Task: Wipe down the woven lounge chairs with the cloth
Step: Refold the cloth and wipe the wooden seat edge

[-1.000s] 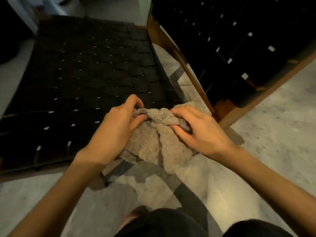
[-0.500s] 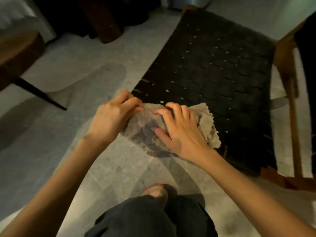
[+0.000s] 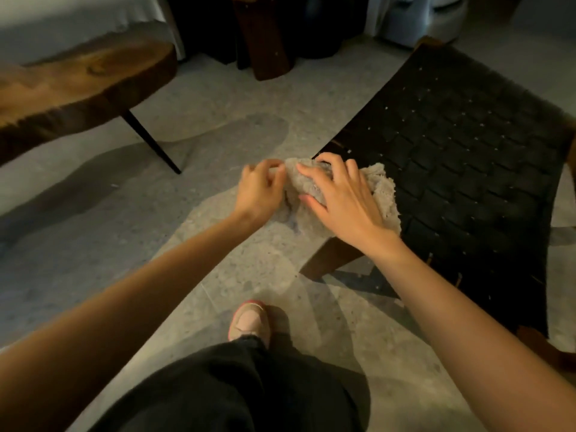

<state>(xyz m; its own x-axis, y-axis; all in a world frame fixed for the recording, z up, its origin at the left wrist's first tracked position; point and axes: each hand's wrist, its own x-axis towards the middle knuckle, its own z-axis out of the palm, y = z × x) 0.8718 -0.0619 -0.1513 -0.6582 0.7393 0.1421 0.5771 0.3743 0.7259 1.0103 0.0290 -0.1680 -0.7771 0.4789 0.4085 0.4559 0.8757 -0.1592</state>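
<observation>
Pinching the left edge of the beige cloth (image 3: 382, 187) between curled fingers and thumb, the left hand (image 3: 260, 191) sits just off the corner of the chair. The right hand (image 3: 344, 202) lies on top of the cloth with its fingers spread and nearly straight, pressing it down rather than grasping it. The cloth is bunched over the near left corner of the black woven seat (image 3: 461, 157): its right part rests on the webbing, and its left part is held out past the edge, above the floor (image 3: 218, 145). A dark wooden leg (image 3: 327, 258) of the chair frame shows just below the right wrist.

Off to the left stands a low table (image 3: 78, 79) with a thick slab top (live-edge wood, by the look of it) on a thin black leg. At the bottom of the view are black trousers (image 3: 249, 385) and one pinkish shoe (image 3: 249, 321), planted on the speckled floor.
</observation>
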